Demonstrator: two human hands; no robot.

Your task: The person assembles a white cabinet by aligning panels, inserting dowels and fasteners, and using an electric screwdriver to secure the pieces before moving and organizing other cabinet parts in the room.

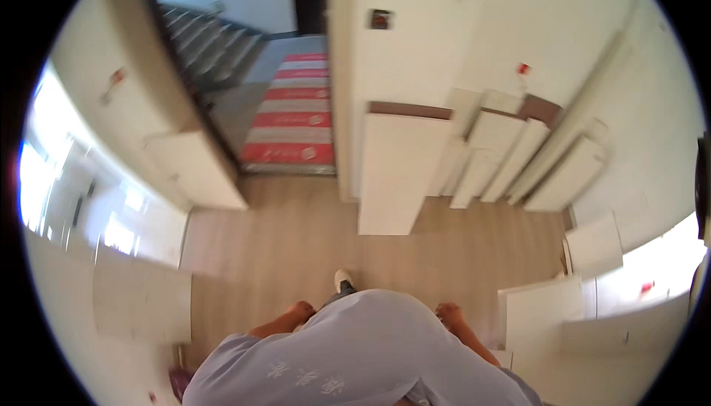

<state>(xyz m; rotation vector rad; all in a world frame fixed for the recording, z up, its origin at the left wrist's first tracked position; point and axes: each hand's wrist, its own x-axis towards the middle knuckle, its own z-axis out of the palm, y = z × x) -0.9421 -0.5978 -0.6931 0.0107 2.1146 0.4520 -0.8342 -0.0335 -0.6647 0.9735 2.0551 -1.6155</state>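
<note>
My left hand [300, 310] hangs low at my left side, partly behind my light grey shirt [363, 347]. Its fingers are mostly hidden, so its grip cannot be told. On the other side, my right hand [448, 312] is beside my hip with its fingers curled inward. Whatever it holds, if anything, does not show. Neither hand touches the panels in the room. One light shoe [343, 280] of mine stands on the wood-look floor [274, 243]. Closest ahead is a tall white panel [400, 172] with a brown top edge, upright against the wall.
Several white boards [503, 147] lean in the far right corner. White panels [544, 310] stand at the right, and a cabinet-like white piece [141, 295] at the left. A doorway opens on a red-and-grey striped floor covering [292, 117] and stairs [215, 43]. Another board [200, 169] leans left of it.
</note>
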